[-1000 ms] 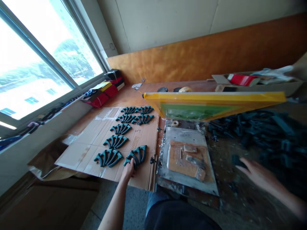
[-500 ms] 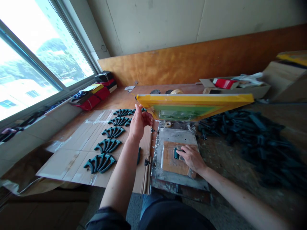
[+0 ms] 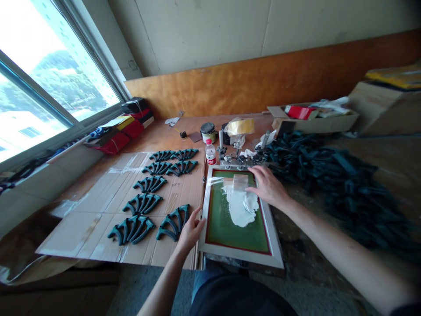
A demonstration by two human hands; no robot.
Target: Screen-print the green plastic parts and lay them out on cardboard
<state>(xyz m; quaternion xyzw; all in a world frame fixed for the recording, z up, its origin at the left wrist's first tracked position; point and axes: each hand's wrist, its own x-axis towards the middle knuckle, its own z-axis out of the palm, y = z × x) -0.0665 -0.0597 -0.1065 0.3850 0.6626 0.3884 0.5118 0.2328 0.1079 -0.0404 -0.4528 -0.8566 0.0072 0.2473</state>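
Note:
A silkscreen frame (image 3: 276, 245) lies flat in front of me, with green mesh and a pool of white ink (image 3: 238, 213) on it. At the far end of the mesh, a pale squeegee (image 3: 240, 181) stands in the ink. My right hand (image 3: 270, 188) hovers over the frame's right side, thumb and fingers apart, just right of the squeegee. Along the frame's left edge is my left hand (image 3: 191, 230), fingers extended; whether it touches the edge is unclear. Dark green curved plastic parts (image 3: 173, 223) lie in fanned groups on cardboard to the left.
Behind the screen stand metal hinge clamps (image 3: 241, 161), a red-capped bottle (image 3: 210, 152) and an ink jar (image 3: 208, 131). A large heap of dark green parts (image 3: 345, 184) covers the right side. Cardboard (image 3: 95, 224) spans the left; an open box (image 3: 315, 120) sits behind.
The raised screen has swung down flat over the wooden jig and the part there. My left hand has come down to its left edge; my right hand has left the jig and moved up beside the squeegee.

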